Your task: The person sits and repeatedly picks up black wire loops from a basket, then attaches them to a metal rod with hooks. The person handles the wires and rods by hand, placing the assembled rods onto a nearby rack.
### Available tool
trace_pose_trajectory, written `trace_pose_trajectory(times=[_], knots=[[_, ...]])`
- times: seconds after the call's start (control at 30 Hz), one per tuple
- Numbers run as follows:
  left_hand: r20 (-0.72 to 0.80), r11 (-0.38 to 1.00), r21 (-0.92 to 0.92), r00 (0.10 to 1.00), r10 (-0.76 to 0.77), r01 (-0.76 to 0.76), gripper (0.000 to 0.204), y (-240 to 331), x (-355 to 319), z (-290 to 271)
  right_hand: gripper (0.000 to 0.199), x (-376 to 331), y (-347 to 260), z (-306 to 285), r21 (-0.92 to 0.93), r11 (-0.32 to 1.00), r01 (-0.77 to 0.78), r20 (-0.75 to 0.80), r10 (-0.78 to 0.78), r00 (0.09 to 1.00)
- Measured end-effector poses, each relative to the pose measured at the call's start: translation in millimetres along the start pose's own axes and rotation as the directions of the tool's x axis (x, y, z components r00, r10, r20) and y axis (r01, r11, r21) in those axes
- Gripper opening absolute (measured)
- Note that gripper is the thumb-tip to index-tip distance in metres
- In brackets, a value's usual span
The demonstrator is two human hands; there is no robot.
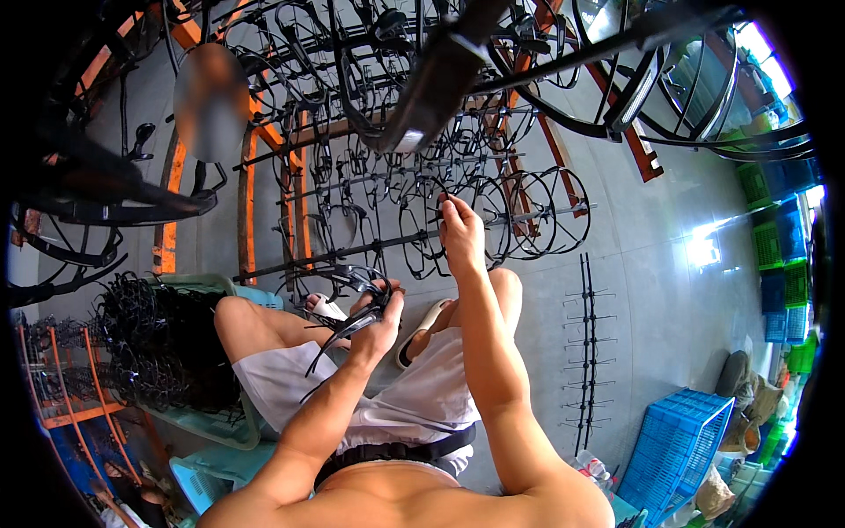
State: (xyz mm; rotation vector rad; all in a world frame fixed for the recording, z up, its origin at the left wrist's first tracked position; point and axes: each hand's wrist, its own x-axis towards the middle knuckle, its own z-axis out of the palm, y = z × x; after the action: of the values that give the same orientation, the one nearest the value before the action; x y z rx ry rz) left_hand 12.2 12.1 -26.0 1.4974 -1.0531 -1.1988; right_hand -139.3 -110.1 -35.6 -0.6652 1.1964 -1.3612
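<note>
My left hand (380, 324) is closed around a bunch of thin, curved black plastic parts (348, 280), which fan out to the left over my lap. My right hand (462, 236) reaches forward to the near end of a rack hung with black hoop-shaped parts (528, 211). Its thumb and fingers are pinched together beside the hoops. What lies between those fingertips is too small to tell. A dark rod (378, 244) carrying more of these parts runs just in front of my feet.
Orange rack uprights (248, 202) stand ahead. At my left is a pale green crate (251, 431) heaped with black parts (167, 352). A bare pronged rod (585, 352) lies on the grey floor at right, with a blue crate (673, 449) behind it. Large black frames hang close overhead.
</note>
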Motion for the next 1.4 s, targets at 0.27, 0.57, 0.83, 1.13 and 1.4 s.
trace_pose_trajectory(times=[0.27, 0.57, 0.83, 1.13, 1.4], knots=[[0.001, 1.000, -0.018, 1.000, 0.006, -0.006, 0.017, 8.4, 0.4, -0.3, 0.025, 0.5, 1.3, 3.8, -0.048, 0.999, -0.019, -0.059, 0.016, 0.998], [0.033, 1.000, -0.019, 0.999, -0.020, 0.021, 0.017, 7.9, 3.6, -2.5, 0.028, -17.3, -3.5, -6.0, 0.069, 0.997, -0.028, 0.043, 0.025, 0.999], [0.024, 0.989, -0.118, 0.996, -0.081, 0.084, 0.017, 17.2, 13.1, -1.3, 0.039, -71.7, 11.1, -28.9, 0.119, 0.992, 0.038, 0.162, -0.057, 0.985], [0.048, 0.981, -0.152, 0.992, -0.113, 0.119, 0.015, 15.6, 12.6, -0.9, 0.056, -82.5, 28.6, -32.0, 0.444, 0.895, -0.044, 0.198, -0.050, 0.979], [0.054, 0.975, -0.171, 0.990, -0.134, 0.141, 0.015, 18.1, 14.6, -1.0, 0.043, -84.6, 44.3, -28.7, 0.577, 0.817, 0.010, 0.069, -0.061, 0.996]])
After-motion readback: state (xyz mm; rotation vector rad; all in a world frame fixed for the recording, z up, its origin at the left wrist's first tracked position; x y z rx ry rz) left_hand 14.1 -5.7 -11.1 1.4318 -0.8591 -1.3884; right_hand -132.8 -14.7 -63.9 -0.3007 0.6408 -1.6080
